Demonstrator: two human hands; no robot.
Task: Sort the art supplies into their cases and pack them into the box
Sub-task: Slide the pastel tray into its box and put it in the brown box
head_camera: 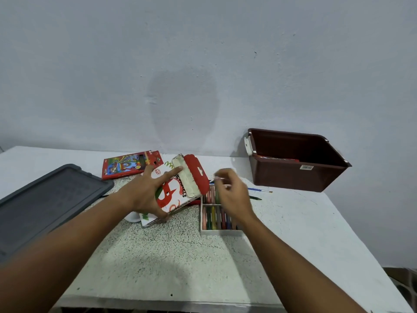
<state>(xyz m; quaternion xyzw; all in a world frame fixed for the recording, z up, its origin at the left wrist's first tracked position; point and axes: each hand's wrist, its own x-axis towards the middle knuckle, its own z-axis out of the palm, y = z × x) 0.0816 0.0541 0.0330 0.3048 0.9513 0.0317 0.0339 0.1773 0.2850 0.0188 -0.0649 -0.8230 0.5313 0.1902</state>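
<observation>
Left hand: left hand (144,193) grips the pastel box sleeve (174,190), thumb under its near edge, fingers spread across the printed face, forefinger stretched toward the open flap end.
Pastel box sleeve: white and red card, tilted, red flap open, lifted just left of the pastel tray (220,216).
Right hand: right hand (230,193) hovers over the tray's far half, blurred; fingers curled, fingertips close together near a pale stick, but whether it is pinching anything, cannot tell.
Pastel tray: white tray flat on the table (293,222), rows of coloured sticks in it, partly hidden by the right wrist.
Colour pencil box: red pencil box (132,163) lies flat, beyond the tray and to its left.
Brush: blue-handled paintbrush (259,190) lies just right of the tray, a dark pencil (256,198) beside it.
Brown box: brown box (297,159) stands open, well right of the tray, against the wall; something red inside.
Lid: grey lid (45,199) lies far left of the tray.
</observation>
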